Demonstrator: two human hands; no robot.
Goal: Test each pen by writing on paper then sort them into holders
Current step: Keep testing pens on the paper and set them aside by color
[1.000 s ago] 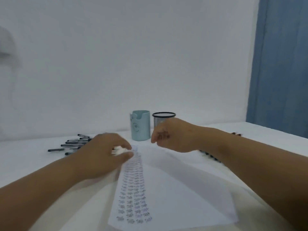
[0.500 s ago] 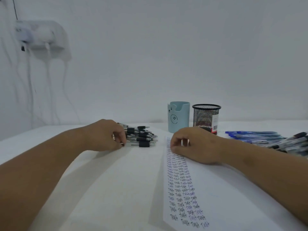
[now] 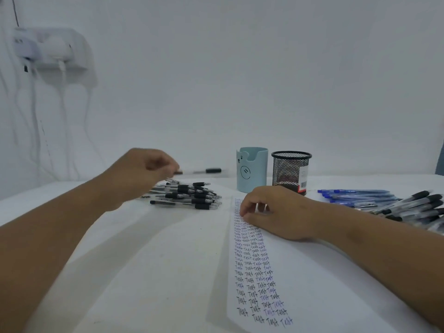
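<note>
Pinching one black-capped pen (image 3: 200, 171) near its back end, the left hand (image 3: 141, 173) hovers raised above the pile of black pens (image 3: 189, 195); the pen lies level and points right, toward the holders, blurred with motion. Its grip is fingers curled together on the barrel. The right hand (image 3: 276, 212) rests on the upper part of the paper (image 3: 312, 280), fingers loosely curled with tips touching the sheet, holding nothing. That paper lies on the white counter (image 3: 144, 260), its left margin filled with columns of handwritten "Test" in black and some blue ink. Just behind the right hand stand the two holders side by side: a pale blue cup (image 3: 251, 169) with a smiling face, and a black mesh holder (image 3: 291, 171) to its right. Farther right lie blue pens (image 3: 355, 195), and beside them another group of black-capped pens (image 3: 418, 207). A white wall socket (image 3: 48, 49) with cables hangs upper left.
</note>
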